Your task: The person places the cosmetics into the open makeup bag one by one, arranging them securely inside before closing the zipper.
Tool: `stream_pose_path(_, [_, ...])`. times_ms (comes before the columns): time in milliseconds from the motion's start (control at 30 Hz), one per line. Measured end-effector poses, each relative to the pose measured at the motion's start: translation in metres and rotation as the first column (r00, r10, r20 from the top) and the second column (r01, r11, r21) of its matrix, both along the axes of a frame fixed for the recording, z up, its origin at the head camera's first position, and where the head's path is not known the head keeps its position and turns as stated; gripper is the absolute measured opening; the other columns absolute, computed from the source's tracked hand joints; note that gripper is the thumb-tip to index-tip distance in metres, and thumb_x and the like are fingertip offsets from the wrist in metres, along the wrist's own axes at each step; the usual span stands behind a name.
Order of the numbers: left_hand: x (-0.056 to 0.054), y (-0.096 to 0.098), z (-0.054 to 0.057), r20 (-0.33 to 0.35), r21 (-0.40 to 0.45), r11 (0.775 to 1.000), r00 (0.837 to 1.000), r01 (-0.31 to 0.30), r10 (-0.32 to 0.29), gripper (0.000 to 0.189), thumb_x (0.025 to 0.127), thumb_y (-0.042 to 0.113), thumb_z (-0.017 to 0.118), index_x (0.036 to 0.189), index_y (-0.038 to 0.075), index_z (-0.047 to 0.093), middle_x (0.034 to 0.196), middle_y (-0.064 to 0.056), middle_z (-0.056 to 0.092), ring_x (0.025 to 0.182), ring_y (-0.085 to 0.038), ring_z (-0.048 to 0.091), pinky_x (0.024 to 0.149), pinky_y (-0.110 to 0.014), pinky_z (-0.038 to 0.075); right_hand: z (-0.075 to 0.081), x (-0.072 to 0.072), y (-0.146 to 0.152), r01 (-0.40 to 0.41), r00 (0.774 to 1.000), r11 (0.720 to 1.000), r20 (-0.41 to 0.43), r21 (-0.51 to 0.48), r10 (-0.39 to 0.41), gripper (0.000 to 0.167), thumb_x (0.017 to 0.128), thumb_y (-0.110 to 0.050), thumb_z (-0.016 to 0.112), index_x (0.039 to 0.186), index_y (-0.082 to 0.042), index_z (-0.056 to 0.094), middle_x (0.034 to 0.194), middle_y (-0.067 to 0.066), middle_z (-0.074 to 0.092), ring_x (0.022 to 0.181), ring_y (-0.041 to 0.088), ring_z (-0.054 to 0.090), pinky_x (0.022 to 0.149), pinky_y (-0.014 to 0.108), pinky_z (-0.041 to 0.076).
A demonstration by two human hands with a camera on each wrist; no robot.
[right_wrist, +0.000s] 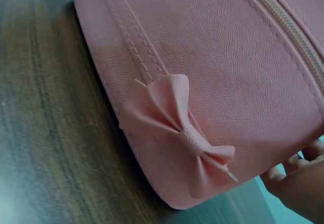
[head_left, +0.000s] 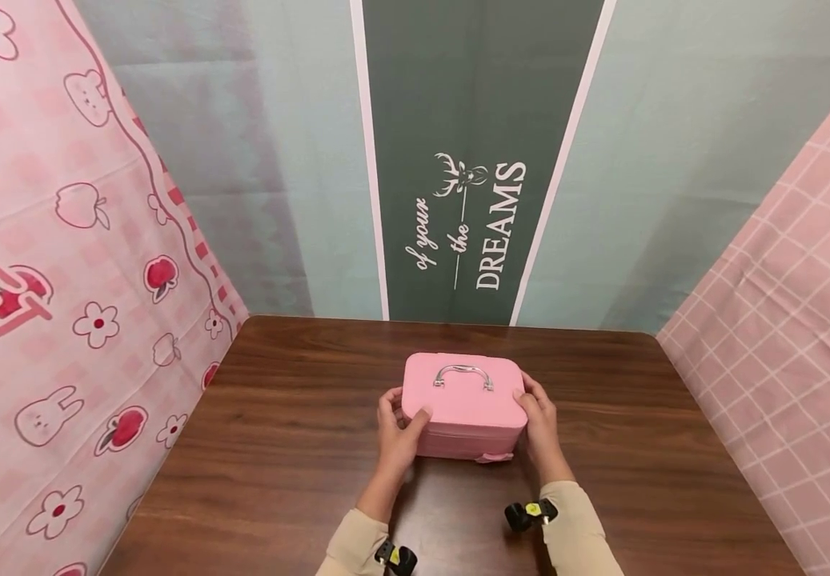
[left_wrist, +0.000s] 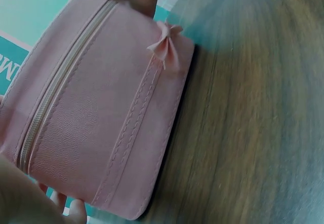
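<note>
A pink vanity case (head_left: 467,400) with a silver carry handle (head_left: 463,373) on its lid stands upright on the wooden table. My left hand (head_left: 398,432) grips its left side, thumb on the lid's front corner and fingers round the side. On the right side, my right hand (head_left: 540,420) holds it with the thumb at the lid's edge. A zipper (left_wrist: 66,69) runs along the case's front below the lid, closed where it shows. In the right wrist view, a pink bow (right_wrist: 187,138) sits low on the front near the right corner. The case's inside is hidden.
The dark wooden table (head_left: 278,448) extends to both sides and in front of the case. Its far edge meets a green curtain (head_left: 483,80) with printed words. Patterned pink cloths (head_left: 119,320) hang at the left and right. Both wrists wear black camera straps (head_left: 530,512).
</note>
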State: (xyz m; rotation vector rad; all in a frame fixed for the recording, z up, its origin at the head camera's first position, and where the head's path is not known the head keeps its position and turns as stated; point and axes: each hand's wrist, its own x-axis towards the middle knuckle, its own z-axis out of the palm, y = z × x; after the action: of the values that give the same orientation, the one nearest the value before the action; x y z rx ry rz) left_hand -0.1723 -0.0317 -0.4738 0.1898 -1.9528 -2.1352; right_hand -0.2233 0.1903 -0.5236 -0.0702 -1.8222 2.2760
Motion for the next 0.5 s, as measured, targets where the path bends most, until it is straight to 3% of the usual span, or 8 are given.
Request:
stream_pose_path(200, [0.0021,0.0031,-0.0009,-0.005,0.016,1.000,1.000,-0.015,0.015,0.051,0.077,0.004,0.069,0.120,-0.003,0.043,0.114,-0.015,0.042,0.095,-0.029,0.048,0.080,-0.032,0.037,0.0069,-0.0015,0.0018,-0.033,0.997,0.999,0.067,-0.030,0.035,0.044,0.094,-0.006,0.043,0.137,0.004,0.040,0.131,0.006,0.046,0.117,0.015,0.041,0.092,0.023,0.035])
stream_pose_path(500, [0.0027,0.0035,-0.0021,-0.006,0.012,1.000,1.000,-0.019,0.019,0.051,0.078,0.005,0.068,0.121,-0.003,0.042,0.114,-0.015,0.042,0.097,-0.029,0.048,0.082,-0.034,0.036,0.0108,0.0009,0.0030,-0.079,0.992,0.997,0.095,-0.021,0.080,0.045,0.095,-0.006,0.040,0.139,0.002,0.037,0.140,0.014,0.036,0.123,0.019,0.036,0.099,0.028,0.030])
